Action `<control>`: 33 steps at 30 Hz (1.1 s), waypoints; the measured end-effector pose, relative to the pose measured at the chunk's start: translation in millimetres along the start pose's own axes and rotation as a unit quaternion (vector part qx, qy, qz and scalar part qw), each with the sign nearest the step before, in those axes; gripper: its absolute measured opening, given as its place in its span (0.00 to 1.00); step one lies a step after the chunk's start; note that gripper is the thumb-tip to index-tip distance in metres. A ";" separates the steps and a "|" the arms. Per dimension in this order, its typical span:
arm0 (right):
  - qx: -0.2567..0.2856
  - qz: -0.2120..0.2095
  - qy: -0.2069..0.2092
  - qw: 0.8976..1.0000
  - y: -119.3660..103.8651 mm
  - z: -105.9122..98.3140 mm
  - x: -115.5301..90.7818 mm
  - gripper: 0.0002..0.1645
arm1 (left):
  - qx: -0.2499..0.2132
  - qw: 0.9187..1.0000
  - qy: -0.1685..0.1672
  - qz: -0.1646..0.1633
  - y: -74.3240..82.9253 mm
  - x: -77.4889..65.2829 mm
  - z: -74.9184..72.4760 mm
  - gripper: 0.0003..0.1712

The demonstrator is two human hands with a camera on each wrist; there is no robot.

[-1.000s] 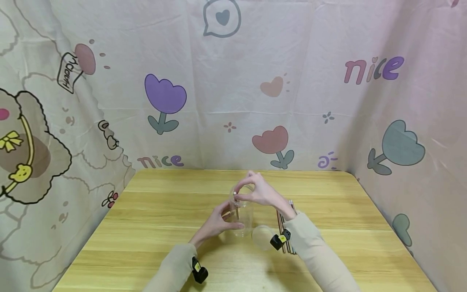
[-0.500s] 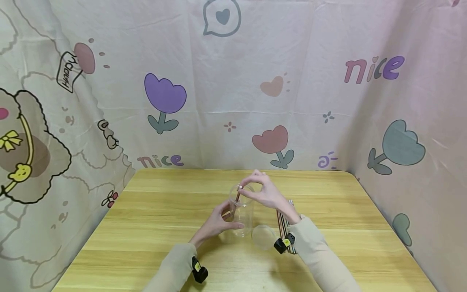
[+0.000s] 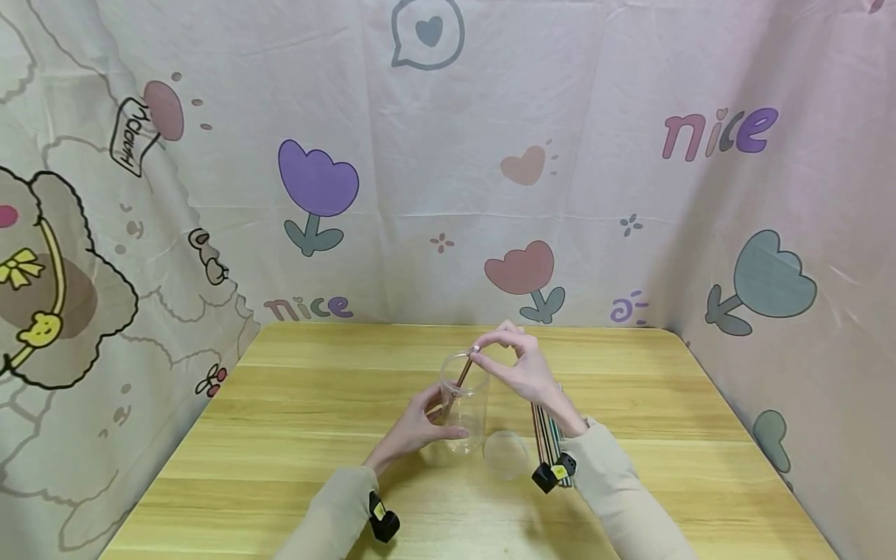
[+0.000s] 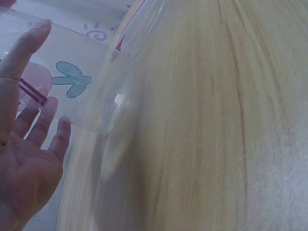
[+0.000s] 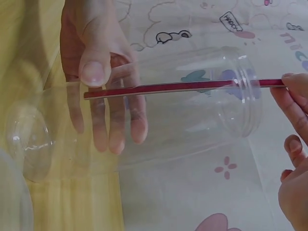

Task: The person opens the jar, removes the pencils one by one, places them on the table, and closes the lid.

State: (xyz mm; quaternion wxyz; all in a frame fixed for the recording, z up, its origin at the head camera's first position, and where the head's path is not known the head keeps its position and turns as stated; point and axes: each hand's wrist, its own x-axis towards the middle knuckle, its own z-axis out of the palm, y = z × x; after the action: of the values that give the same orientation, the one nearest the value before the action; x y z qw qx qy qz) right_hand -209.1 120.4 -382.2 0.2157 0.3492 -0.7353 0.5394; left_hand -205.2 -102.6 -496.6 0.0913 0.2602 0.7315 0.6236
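A clear plastic jar stands upright and uncovered on the table. My left hand grips its lower side, thumb in front and fingers behind; the right wrist view shows those fingers through the clear wall. Above the rim, my right hand pinches the top end of a red pencil between thumb and fingertips. The pencil slants through the jar's mouth, its lower part still inside, as the right wrist view confirms.
A round clear lid lies on the wooden table just right of the jar. Several more pencils lie side by side further right, partly under the right wrist. A printed cloth hangs behind the table.
My right hand has risen slightly and shifted right, drawing the pencil partway up out of the jar and tilting it. The left hand and jar have kept their place.
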 end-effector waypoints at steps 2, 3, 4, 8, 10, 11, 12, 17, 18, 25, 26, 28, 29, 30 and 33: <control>0.018 -0.009 0.013 1.000 -1.6 -1.6 0.9 0.09 | -0.001 1.000 0.000 0.005 -0.4 0.1 -0.3 0.28; 0.030 -0.014 0.020 0.999 -2.1 -2.3 1.5 0.08 | -0.001 1.000 0.000 0.006 -0.4 0.0 -0.4 0.28; 0.040 -0.020 0.027 0.999 -2.7 -2.9 2.1 0.08 | 0.000 1.000 0.000 0.007 -0.4 0.0 -0.4 0.28; 0.079 -0.035 0.045 0.995 -6.2 -6.3 3.7 0.07 | 0.003 1.000 0.001 0.010 -0.4 -0.4 -0.3 0.31; 0.088 -0.039 0.053 0.994 -9.3 -8.1 4.3 0.06 | 0.004 1.000 0.001 0.010 -0.5 -0.6 -0.1 0.31; 0.095 -0.040 0.057 0.993 -10.8 -9.0 4.8 0.06 | 0.003 1.000 0.001 0.010 -0.5 -0.7 -0.1 0.31; 0.100 -0.037 0.061 0.992 -12.3 -9.9 5.1 0.06 | 0.003 1.000 0.001 0.010 -0.3 -1.1 -0.1 0.31; 0.122 -0.029 0.089 0.988 -18.4 -16.0 7.8 0.07 | 0.002 1.000 0.001 0.006 0.4 -2.4 -0.1 0.34; 0.128 -0.030 0.094 0.987 -19.2 -17.4 8.4 0.07 | 0.001 1.000 0.001 0.006 0.7 -2.7 -0.2 0.34; 0.160 -0.052 0.136 0.976 -24.1 -26.9 12.3 0.09 | -0.002 1.000 0.000 0.006 1.5 -2.9 -0.3 0.33; 0.166 -0.055 0.139 0.975 -24.7 -28.1 12.6 0.11 | -0.003 1.000 -0.001 0.006 1.5 -2.9 -0.3 0.33; 0.177 -0.056 0.146 0.972 -26.4 -30.7 13.3 0.15 | -0.003 1.000 -0.002 0.005 1.4 -2.9 -0.3 0.33; 0.183 -0.055 0.150 0.970 -27.2 -31.9 13.4 0.17 | -0.003 1.000 -0.001 0.005 1.4 -2.9 -0.3 0.33; 0.187 -0.052 0.154 0.969 -28.0 -33.2 13.4 0.19 | -0.003 1.000 -0.001 0.004 1.4 -2.8 -0.2 0.33; 0.199 -0.035 0.170 0.965 -29.7 -37.1 12.9 0.20 | -0.004 1.000 0.002 0.001 1.4 -2.7 0.1 0.34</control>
State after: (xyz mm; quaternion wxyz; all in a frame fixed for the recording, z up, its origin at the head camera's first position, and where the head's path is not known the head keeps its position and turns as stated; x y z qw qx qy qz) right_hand -197.7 146.6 -342.0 0.2829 0.3137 -0.5530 0.7181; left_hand -202.5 -103.7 -495.8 0.0901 0.2593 0.7291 0.6270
